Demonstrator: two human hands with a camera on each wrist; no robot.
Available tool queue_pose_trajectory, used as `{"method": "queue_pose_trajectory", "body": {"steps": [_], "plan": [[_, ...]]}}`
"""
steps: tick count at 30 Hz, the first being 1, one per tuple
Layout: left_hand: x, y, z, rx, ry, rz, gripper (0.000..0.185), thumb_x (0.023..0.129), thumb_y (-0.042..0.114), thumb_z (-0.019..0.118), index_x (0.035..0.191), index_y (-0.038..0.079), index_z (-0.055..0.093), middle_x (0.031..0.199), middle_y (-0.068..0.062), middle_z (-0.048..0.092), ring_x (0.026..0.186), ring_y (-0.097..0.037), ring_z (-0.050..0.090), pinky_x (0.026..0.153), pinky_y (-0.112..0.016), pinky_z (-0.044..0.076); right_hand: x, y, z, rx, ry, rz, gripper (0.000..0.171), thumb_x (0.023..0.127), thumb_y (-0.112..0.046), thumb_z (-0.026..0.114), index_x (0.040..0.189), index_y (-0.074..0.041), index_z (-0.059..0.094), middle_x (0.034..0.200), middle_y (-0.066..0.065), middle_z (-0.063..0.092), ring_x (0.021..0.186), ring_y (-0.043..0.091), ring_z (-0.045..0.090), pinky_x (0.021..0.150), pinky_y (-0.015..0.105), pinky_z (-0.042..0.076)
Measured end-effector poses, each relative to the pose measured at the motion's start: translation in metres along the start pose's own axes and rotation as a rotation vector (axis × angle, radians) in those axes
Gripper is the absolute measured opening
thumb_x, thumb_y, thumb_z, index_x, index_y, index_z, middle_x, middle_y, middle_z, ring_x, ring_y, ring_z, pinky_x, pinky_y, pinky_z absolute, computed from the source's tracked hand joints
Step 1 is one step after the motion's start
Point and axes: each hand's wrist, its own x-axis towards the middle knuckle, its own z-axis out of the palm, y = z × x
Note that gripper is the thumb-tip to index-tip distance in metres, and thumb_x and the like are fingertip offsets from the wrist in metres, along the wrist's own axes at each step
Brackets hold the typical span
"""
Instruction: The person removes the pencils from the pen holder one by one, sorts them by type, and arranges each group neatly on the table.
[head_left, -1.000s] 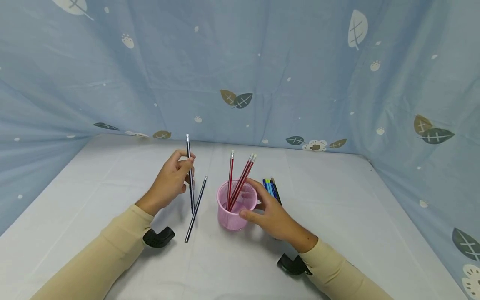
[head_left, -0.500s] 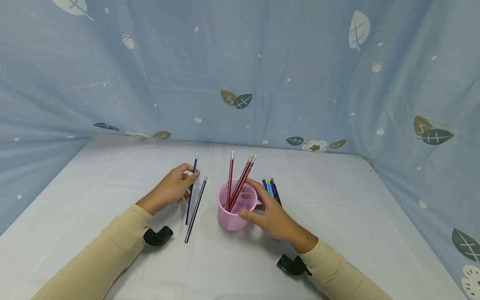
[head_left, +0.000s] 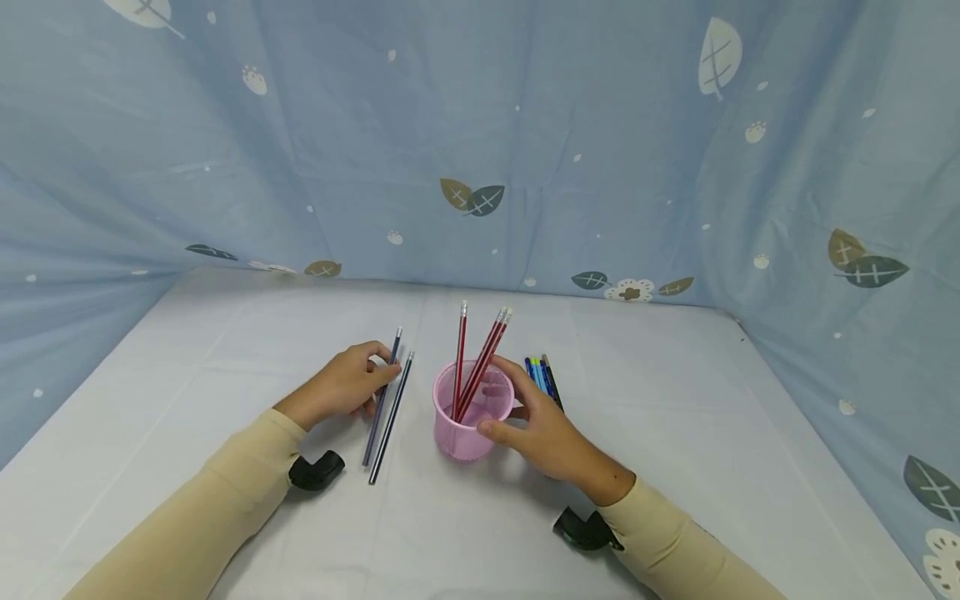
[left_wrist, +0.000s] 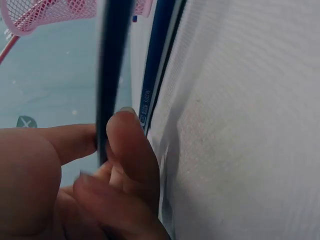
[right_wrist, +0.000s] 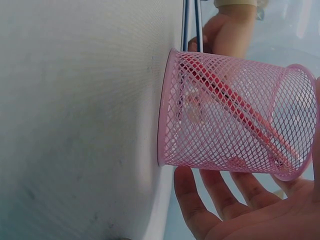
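Observation:
My left hand (head_left: 381, 372) pinches a dark blue pencil (head_left: 380, 400) between thumb and fingers, low over the white table and nearly flat. The left wrist view shows that pencil (left_wrist: 112, 70) in the pinch. A second dark pencil (head_left: 392, 417) lies on the table just right of it. My right hand (head_left: 504, 400) wraps around a pink mesh cup (head_left: 468, 425) that stands upright, with the thumb in front and the fingers (right_wrist: 192, 200) behind. Three red pencils (head_left: 480, 358) lean inside the cup (right_wrist: 235, 125).
A small bunch of blue and dark pens (head_left: 543, 373) lies on the table just behind my right hand. The white table (head_left: 675, 417) is walled on three sides by a blue leaf-patterned cloth (head_left: 480, 142). Black wrist mounts (head_left: 317, 469) sit near both sleeves.
My left hand has lowered the dark blue pencil from upright to almost flat, beside the other pencil on the table. The right hand and the cup have stayed put.

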Motion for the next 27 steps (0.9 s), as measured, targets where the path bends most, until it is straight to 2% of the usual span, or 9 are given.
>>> {"method": "queue_pose_trajectory", "body": {"steps": [6,12,19,27], "plan": [[-0.0007,-0.0008,0.0012,0.045,-0.021,0.003,0.03,0.103,0.031,0.056,0.12,0.007,0.054,0.069,-0.002,0.06,0.052,-0.017,0.061,0.065,-0.03,0.047,-0.0006,-0.0011,0.0003,-0.001,0.0,0.01,0.082,0.092,-0.023,0.073,0.157,-0.026,0.025,0.157,0.004,0.036,0.139,0.028,0.045,0.105,0.051,0.051],[-0.0006,-0.0014,0.0015,0.063,-0.016,0.021,0.027,0.101,0.029,0.06,0.115,0.006,0.058,0.07,-0.003,0.062,0.051,-0.016,0.061,0.063,-0.031,0.048,0.0005,-0.0003,0.0002,-0.004,-0.002,0.001,0.081,0.092,-0.027,0.073,0.157,-0.025,0.025,0.158,0.005,0.035,0.139,0.028,0.045,0.105,0.05,0.051],[-0.0013,-0.0005,0.0024,0.088,-0.023,0.01,0.035,0.097,0.03,0.065,0.12,0.004,0.059,0.071,-0.003,0.064,0.051,-0.016,0.061,0.065,-0.03,0.049,-0.0004,-0.0011,-0.0005,0.0,-0.007,-0.008,0.08,0.092,-0.028,0.072,0.157,-0.023,0.025,0.157,0.008,0.037,0.138,0.03,0.046,0.104,0.052,0.051],[-0.0017,0.0005,0.003,0.102,0.002,0.01,0.039,0.095,0.03,0.069,0.122,0.005,0.057,0.067,-0.003,0.061,0.049,-0.017,0.059,0.065,-0.03,0.047,-0.0006,-0.0021,-0.0006,0.005,-0.01,-0.012,0.08,0.093,-0.029,0.072,0.157,-0.023,0.025,0.157,0.007,0.036,0.139,0.03,0.045,0.105,0.052,0.05]]}}
